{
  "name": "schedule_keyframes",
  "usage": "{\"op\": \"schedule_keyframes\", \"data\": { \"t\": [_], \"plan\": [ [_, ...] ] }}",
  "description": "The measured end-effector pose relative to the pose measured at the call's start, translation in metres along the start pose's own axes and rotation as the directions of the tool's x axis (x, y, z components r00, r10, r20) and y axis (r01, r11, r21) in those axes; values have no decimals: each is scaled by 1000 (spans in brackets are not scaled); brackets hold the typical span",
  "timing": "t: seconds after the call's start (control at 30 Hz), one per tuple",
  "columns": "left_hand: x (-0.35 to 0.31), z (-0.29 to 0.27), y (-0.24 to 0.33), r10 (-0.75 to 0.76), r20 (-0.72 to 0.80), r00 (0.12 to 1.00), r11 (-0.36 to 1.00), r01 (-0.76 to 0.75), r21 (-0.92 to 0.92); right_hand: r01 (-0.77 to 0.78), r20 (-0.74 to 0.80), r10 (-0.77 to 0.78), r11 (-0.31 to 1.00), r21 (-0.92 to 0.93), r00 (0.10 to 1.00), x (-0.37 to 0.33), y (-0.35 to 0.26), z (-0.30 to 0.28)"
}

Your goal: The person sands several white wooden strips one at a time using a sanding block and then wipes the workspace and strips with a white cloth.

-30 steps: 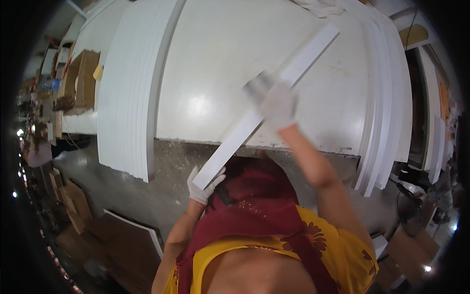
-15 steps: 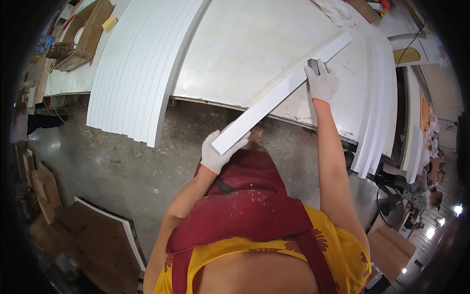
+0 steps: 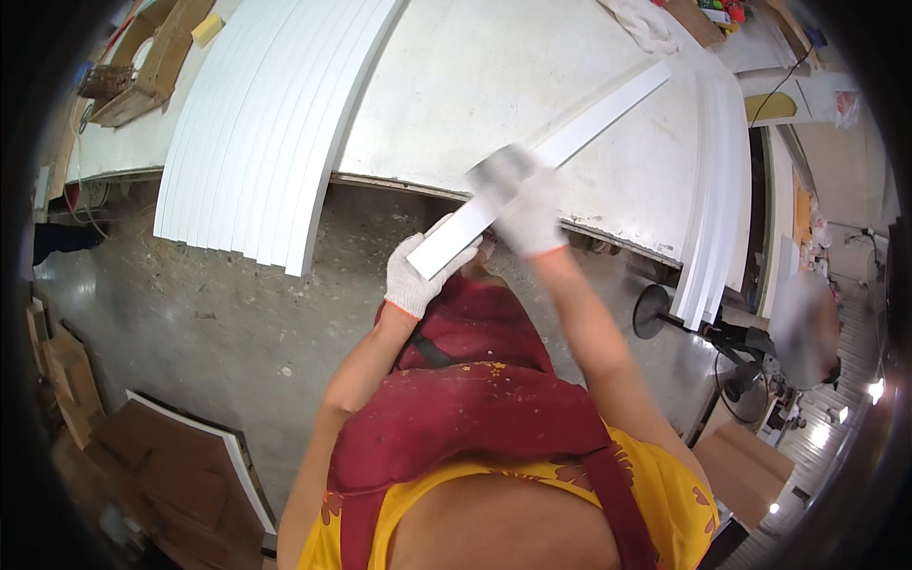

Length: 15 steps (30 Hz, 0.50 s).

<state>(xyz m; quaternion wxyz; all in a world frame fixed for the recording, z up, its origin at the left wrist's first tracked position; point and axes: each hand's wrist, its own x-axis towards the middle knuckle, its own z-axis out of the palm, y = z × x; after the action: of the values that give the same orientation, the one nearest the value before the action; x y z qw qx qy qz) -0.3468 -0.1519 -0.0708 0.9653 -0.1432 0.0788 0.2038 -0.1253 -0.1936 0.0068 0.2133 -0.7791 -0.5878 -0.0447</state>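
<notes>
A long white strip [image 3: 600, 111] lies slantwise over the front edge of the white worktable [image 3: 432, 95], its near end sticking out toward me. My left hand [image 3: 408, 277], in a white knitted glove with an orange cuff, is closed around that near end from below and the side. My right hand [image 3: 530, 217], gloved the same way, is smeared by motion. It holds a grey sanding block [image 3: 500, 167] against the strip's upper face, just beyond the table edge. The fingers of the right hand are partly blurred.
Several white strips [image 3: 271, 114] lie side by side on the left, overhanging the table edge; more strips [image 3: 705, 199] overhang at the right. A wooden box [image 3: 157, 81], a yellow block [image 3: 206, 30] and a white cloth [image 3: 641, 24] sit farther back. A round-based black stand [image 3: 652, 312] is right.
My right hand has slid the grey sanding block down along the strip, from near its far end toward me. My left hand keeps its grip on the near end.
</notes>
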Motion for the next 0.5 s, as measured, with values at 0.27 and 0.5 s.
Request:
{"op": "schedule_keyframes", "data": {
  "t": [0.27,0.5],
  "plan": [
    [6,-16,-2,88,-21,996,866,-66,496,-14,-11,10,884,-467,1000,28,46,8],
    [33,-116,1,534,211,819,105,-313,944,390,-116,-373,899,202,921,-45,-127,1]
  ]
}}
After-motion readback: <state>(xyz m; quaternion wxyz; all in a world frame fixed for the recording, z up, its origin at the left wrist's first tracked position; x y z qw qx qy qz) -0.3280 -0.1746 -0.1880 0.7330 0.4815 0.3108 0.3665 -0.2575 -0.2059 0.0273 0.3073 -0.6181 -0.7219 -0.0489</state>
